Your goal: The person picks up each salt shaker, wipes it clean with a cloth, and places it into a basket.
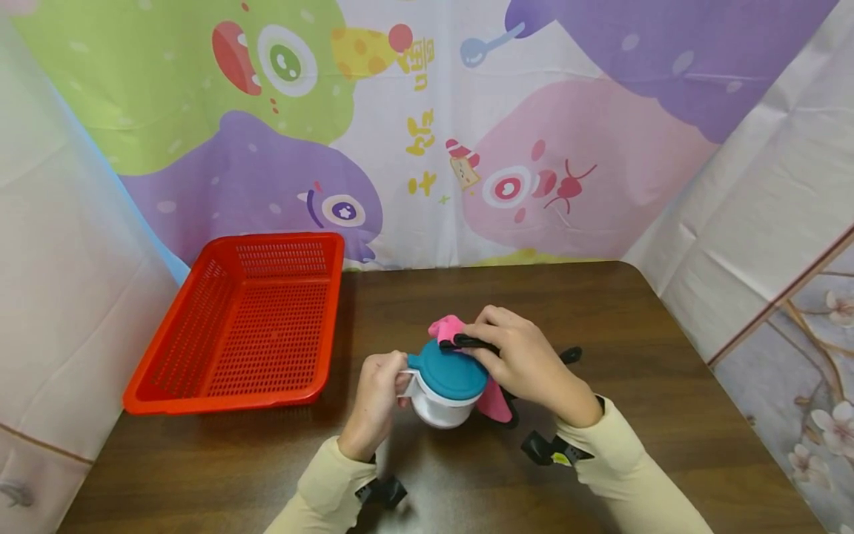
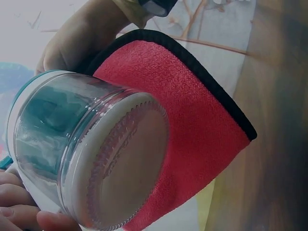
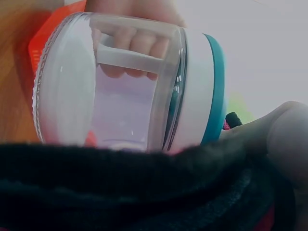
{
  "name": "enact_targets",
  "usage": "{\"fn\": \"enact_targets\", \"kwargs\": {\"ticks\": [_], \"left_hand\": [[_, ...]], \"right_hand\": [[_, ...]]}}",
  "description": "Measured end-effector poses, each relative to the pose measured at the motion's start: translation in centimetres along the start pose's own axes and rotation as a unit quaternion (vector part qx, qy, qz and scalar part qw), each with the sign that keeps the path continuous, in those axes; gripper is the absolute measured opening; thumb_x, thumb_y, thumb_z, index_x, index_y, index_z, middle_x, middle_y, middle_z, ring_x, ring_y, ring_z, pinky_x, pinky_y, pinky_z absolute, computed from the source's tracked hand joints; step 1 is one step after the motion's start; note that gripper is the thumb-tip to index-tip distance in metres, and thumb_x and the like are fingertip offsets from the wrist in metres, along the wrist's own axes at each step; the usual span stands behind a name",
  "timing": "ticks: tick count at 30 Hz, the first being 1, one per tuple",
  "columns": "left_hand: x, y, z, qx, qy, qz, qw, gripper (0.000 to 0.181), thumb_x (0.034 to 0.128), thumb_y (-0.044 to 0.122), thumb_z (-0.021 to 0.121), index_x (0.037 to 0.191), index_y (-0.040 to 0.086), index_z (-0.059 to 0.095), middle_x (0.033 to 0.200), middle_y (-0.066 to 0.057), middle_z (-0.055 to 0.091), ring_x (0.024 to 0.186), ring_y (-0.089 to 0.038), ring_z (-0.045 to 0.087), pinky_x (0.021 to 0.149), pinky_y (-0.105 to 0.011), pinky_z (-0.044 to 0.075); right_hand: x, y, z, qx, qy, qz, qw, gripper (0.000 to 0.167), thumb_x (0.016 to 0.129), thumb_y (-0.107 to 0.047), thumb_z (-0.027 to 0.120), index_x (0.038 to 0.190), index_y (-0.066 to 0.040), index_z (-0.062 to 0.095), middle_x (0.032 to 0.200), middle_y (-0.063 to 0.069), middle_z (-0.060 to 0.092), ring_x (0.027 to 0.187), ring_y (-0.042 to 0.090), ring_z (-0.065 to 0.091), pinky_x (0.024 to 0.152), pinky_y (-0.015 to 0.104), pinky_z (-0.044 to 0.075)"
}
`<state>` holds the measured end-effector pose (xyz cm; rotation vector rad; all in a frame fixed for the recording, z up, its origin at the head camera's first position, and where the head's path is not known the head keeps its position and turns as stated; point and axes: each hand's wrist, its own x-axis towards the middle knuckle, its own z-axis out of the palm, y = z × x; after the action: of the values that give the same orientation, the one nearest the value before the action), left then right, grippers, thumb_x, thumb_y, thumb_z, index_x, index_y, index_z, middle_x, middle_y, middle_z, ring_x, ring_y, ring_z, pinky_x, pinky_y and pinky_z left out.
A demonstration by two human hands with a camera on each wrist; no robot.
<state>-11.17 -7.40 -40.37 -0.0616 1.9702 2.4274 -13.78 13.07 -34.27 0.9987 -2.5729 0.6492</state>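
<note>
A clear seasoning jar (image 1: 442, 412) with a teal lid (image 1: 455, 372) and a white handle is held up over the table, tilted. My left hand (image 1: 373, 397) grips its handle, fingers curled through it. My right hand (image 1: 523, 360) pinches a pink cloth (image 1: 495, 404) with black edging and presses it against the lid and the jar's right side. In the left wrist view, the cloth (image 2: 192, 110) hangs behind the jar's ridged base (image 2: 130, 168). Dark cloth edging covers the lower part of the jar (image 3: 120, 106) in the right wrist view.
A red plastic basket (image 1: 227, 403) with slotted walls stands to the left on the brown wooden table (image 1: 414, 293). A cartoon-printed curtain (image 1: 414, 222) hangs behind the table. Camera straps (image 1: 557, 449) are worn on both wrists.
</note>
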Motion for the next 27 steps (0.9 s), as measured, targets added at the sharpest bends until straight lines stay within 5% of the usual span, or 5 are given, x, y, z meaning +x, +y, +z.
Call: {"fn": "enact_targets", "kwargs": {"ticks": [27], "left_hand": [[0.74,0.22,-0.74,-0.046,0.034,-0.012,0.9983,0.035,0.0818,0.004,0.038,0.05,0.014,0.03,0.047,0.007,0.026,0.043,-0.009,0.024,0.041,-0.023,0.028]], "right_hand": [[-0.98,0.09,0.09,-0.001,0.025,-0.064,0.9977,0.02,0.08,-0.008,0.075,0.1,-0.009,0.074,0.088,0.0,0.06,0.079,0.011,0.052,0.066,0.024,0.047]]}}
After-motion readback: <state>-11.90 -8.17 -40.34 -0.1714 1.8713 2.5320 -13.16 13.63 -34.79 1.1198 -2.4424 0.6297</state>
